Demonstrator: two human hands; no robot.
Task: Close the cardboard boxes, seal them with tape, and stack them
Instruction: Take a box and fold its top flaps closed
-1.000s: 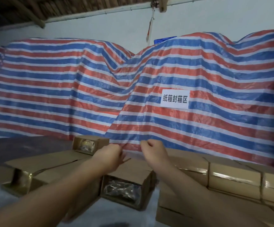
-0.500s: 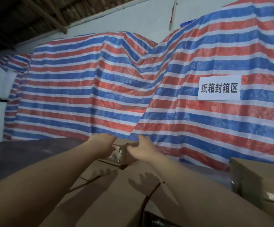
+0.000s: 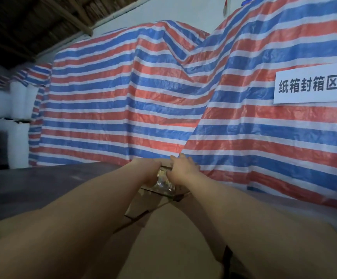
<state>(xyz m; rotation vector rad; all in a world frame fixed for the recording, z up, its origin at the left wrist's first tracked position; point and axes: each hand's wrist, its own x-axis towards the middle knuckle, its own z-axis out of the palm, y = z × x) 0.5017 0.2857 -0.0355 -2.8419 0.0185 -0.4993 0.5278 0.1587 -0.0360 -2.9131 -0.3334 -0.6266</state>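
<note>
Hands at far open box, sealing not begun.
Left hand (image 3: 150, 171) and right hand (image 3: 181, 171) flank small cardboard box (image 3: 163, 181) beyond nearer cartons (image 3: 163, 234); fingers curled on its sides. Glossy contents show; flaps unclosed, no tape seen, stacking remains.

A dark, flat table (image 3: 32, 190) stretches across the left and back to the foot of a red, white and blue striped tarpaulin (image 3: 123, 109). Plain brown cardboard boxes (image 3: 163, 234) lie on it in the foreground, and 1 small open brown cardboard box (image 3: 164, 183) sits beyond them, near the tarpaulin.
</note>
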